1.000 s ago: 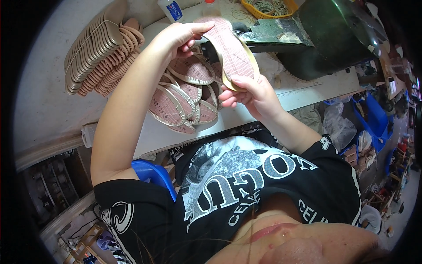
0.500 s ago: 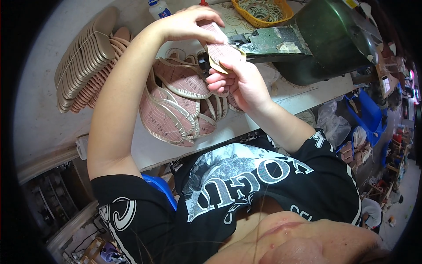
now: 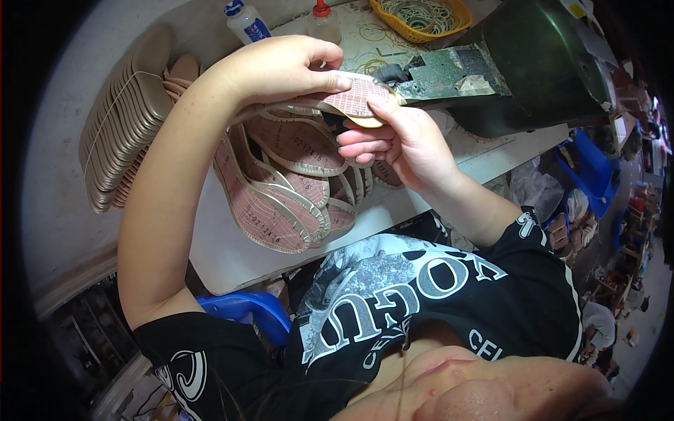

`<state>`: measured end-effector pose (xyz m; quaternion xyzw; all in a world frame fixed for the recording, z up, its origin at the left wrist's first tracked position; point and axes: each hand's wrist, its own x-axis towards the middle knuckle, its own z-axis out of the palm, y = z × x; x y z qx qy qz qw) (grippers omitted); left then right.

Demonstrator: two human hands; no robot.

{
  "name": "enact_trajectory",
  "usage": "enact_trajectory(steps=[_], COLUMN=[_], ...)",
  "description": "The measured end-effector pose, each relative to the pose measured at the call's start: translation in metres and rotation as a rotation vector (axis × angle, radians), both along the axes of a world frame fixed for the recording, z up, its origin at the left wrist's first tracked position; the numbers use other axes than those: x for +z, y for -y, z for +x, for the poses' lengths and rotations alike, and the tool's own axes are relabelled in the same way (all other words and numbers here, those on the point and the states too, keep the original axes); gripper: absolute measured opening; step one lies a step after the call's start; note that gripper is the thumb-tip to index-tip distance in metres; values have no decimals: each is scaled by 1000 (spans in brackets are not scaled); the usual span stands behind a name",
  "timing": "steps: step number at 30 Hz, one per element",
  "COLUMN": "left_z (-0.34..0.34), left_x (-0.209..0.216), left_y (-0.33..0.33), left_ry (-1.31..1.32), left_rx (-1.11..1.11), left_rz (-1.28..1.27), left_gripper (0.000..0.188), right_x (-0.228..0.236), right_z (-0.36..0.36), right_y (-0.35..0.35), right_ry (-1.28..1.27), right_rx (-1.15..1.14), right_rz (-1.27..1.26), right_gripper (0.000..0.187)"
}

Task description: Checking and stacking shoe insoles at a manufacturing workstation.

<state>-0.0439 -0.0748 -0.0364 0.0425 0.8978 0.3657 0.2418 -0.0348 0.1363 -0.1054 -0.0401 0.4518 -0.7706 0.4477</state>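
Note:
A pinkish shoe insole (image 3: 354,98) with a printed grid and a pale edge is held between both hands at the machine's working end. My left hand (image 3: 309,67) grips it from the far left side, thumb on its face. The thumb of my right hand (image 3: 414,140) presses its near right end, with the other fingers curled underneath. The insole's edge lies against the dark roller-like head (image 3: 391,74) of the green machine (image 3: 456,74); the exact contact is hidden. Below the hands, a loose pile of similar insoles (image 3: 270,210) with pleated, wrapped edges lies on the white table.
A banded stack of gold-toned insoles (image 3: 123,119) stands at the left. At the back are a white bottle with a blue cap (image 3: 247,24), a red-tipped bottle (image 3: 324,24) and a yellow basket of rubber bands (image 3: 421,17). A blue chair (image 3: 249,309) is by the table's front edge.
The insole has turned from a steep slant to lying nearly sideways at the machine head. My left hand has moved lower with it; the right has shifted slightly right and down.

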Motion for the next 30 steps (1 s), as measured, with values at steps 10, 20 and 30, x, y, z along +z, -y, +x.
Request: enact_trajectory(steps=[10, 20, 30], left_z=[20, 33, 34], left_x=[-6, -2, -23], left_y=[-16, -34, -29], left_ry=[22, 198, 171], left_rx=[-16, 197, 279], left_rz=[-84, 64, 97], left_gripper=[37, 33, 33], right_x=[7, 9, 12], right_z=[-13, -18, -18], right_y=[-10, -12, -7], right_ry=[18, 7, 20], right_rx=[86, 96, 78], right_rz=[-7, 12, 83], right_gripper=[42, 35, 31])
